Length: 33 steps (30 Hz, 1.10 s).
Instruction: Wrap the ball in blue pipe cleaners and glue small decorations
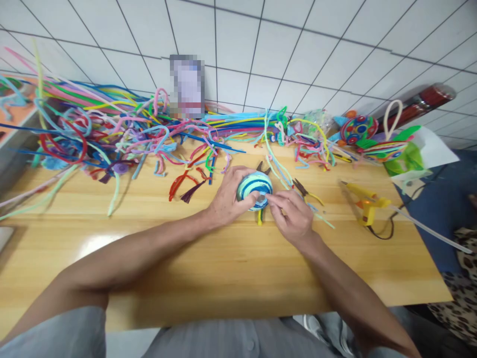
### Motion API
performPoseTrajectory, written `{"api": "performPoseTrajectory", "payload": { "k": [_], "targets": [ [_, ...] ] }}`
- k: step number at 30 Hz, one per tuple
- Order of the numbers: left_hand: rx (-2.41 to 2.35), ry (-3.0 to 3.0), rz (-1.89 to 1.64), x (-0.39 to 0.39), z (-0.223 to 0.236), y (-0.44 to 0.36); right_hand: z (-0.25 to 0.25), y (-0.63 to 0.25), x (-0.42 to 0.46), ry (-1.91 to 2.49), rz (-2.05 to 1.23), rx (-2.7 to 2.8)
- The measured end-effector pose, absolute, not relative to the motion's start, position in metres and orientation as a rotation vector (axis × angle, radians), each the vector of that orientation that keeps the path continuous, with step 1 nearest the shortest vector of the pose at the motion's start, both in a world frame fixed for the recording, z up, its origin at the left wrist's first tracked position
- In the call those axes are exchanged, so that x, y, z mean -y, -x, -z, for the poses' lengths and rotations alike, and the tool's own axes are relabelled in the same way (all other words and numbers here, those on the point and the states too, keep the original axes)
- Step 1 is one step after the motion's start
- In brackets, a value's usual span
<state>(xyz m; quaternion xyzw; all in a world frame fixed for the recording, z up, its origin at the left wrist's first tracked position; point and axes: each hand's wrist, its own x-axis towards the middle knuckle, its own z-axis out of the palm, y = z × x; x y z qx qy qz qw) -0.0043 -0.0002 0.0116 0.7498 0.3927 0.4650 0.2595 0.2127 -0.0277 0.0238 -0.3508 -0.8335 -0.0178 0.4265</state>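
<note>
My left hand (233, 196) is closed round a rounded coil of pipe cleaners (254, 185), striped in blue, pale green and light blue, held just over the table. The left thumb presses on its near side. At the coil's lower right edge, my right hand (291, 211) pinches what looks like a light blue pipe cleaner; the fingertips partly hide it. Beneath the coil lies a pair of pliers (263, 168), dark jaws behind and a yellow-green handle in front. Right of my right hand are other pliers (300, 188) with yellow handles.
Loose pipe cleaners (141, 132) in many colours heap along the wall. A yellow glue gun (368, 204) with a glue stick and cord stands at right. Finished-looking colourful crafts (357, 128) sit at back right, and a pixelated object (187, 87) leans on the tiled wall.
</note>
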Motion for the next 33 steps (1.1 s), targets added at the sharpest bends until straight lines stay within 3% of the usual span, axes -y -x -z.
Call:
{"api": "performPoseTrajectory", "payload": {
  "k": [33],
  "targets": [
    [-1.132, -1.884, -1.107, -0.006, -0.029, 0.006, -0.022, -0.213, 0.028, 0.904, 0.064, 2.104]
  ]
}}
